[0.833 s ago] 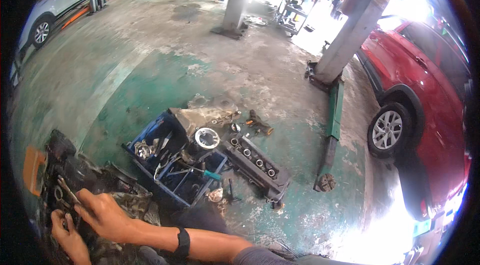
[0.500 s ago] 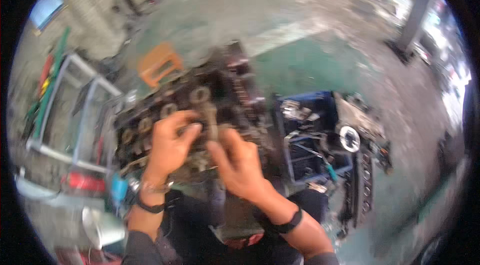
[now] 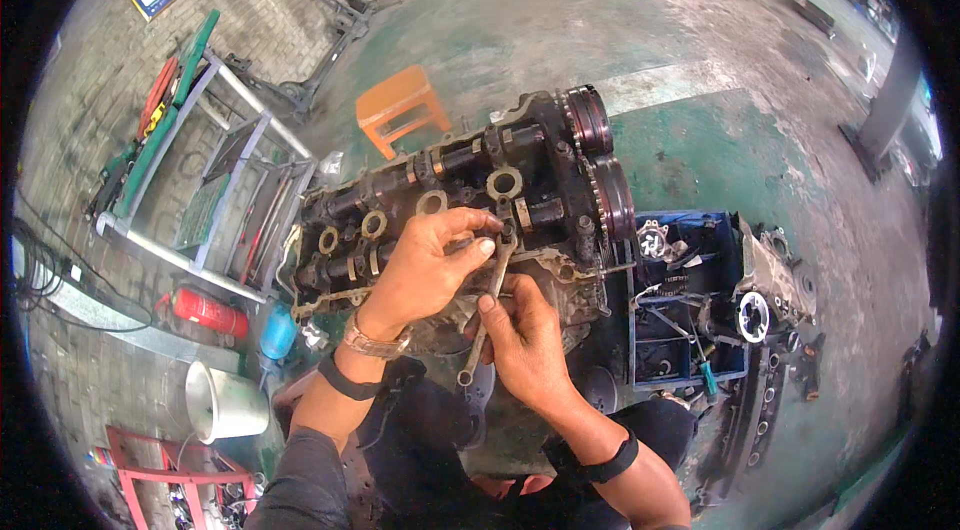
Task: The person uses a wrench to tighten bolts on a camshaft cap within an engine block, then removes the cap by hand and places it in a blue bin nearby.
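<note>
fingers of our right hand (image 3: 528, 345) are curled round a long, dull-grey metal wrench (image 3: 498, 272), whose upper end lies toward the near right corner of a black-and-tan metal engine head (image 3: 549, 150) and whose ringed lower end slants past the near edge. our left hand (image 3: 425, 265) has its thumb and forefinger by that upper end, though we cannot tell whether they pinch it. off the head's right edge sits a blue plastic tray (image 3: 632, 330), and beyond the far edge an orange plastic stool (image 3: 398, 93).

dark grey sleeves (image 3: 303, 478), two black armbands (image 3: 348, 377), coppery left bracelet (image 3: 375, 340), dark trousers (image 3: 415, 455)
</note>
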`<action>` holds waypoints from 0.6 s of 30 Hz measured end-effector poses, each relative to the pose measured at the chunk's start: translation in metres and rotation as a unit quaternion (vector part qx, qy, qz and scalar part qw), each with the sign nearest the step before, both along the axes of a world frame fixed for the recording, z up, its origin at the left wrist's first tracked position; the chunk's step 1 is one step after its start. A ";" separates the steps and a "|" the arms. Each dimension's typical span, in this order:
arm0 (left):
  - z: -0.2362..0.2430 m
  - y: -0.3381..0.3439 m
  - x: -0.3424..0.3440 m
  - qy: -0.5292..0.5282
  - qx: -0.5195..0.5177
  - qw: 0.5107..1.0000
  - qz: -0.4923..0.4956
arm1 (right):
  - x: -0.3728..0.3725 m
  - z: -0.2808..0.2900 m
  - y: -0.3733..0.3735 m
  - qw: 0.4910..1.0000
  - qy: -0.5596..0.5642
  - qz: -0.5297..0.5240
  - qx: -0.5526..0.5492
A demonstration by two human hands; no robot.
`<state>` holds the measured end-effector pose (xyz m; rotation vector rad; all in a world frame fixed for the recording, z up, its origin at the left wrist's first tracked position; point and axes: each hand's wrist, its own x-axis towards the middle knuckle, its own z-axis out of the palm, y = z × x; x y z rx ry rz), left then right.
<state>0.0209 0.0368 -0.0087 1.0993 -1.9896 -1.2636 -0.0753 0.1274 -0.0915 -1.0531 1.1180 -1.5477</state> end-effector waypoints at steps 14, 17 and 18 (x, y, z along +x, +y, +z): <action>0.003 0.000 -0.001 -0.037 -0.018 0.999 -0.008 | 0.014 0.013 -0.008 0.992 -0.121 0.015 0.008; 0.008 0.000 -0.002 -0.047 -0.007 0.999 -0.009 | 0.018 0.017 -0.014 0.993 -0.120 -0.004 -0.005; 0.008 -0.001 -0.002 -0.045 -0.011 0.999 -0.007 | 0.020 0.018 -0.016 0.991 -0.132 -0.001 0.017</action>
